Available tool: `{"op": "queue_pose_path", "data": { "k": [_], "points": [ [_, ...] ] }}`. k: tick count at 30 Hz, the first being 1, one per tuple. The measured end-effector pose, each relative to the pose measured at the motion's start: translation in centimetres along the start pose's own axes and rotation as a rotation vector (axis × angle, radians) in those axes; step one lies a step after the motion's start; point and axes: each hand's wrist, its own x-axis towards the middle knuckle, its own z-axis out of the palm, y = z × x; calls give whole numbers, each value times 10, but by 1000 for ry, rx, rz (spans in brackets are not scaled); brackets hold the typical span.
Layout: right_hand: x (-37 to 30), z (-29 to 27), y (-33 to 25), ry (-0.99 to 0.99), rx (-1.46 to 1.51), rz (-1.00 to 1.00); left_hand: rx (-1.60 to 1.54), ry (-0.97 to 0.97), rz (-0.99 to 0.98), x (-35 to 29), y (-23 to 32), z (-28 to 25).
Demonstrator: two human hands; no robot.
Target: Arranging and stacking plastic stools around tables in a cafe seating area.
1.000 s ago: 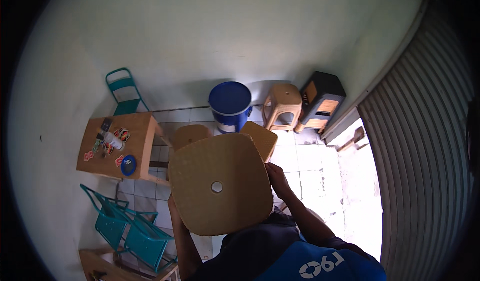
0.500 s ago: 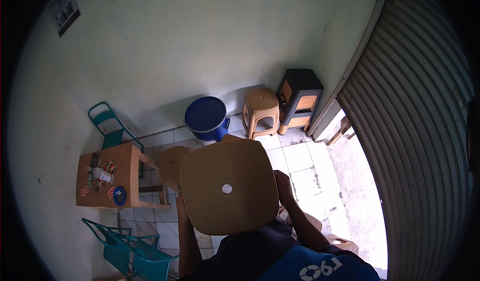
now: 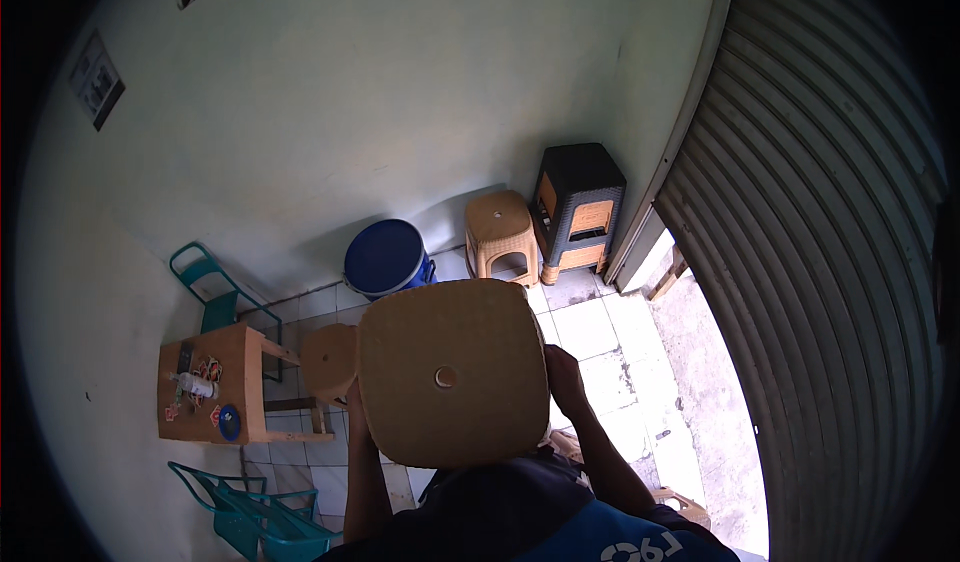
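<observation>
A tan plastic stool is raised in front of me, its square seat facing up with a round hole in the middle. At its left edge my left hand grips it, the fingers mostly hidden by the seat. My right hand is closed on the right edge, fingers tucked under. The stool's legs are out of sight below the seat. Just to the left, another tan stool stands on the floor.
Against the back wall stand a blue lidded drum, a tan stool and black-and-tan stacked stools. On the left are a wooden table with cards and a bottle, and green chairs. A rolling shutter lines the right.
My view has turned, so the drum, the stools at the wall and the shutter sit further left in it. The stool stays in both hands, little changed in place.
</observation>
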Motion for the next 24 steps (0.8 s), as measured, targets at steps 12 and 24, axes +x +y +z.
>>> {"op": "queue_pose_path", "data": {
  "k": [12,24],
  "points": [
    [51,-70,11,87,42,-17,-160,-222,-132,63,-7,88],
    [166,-103,6,95,143,59,192,-124,-12,135,51,207]
  ]
}}
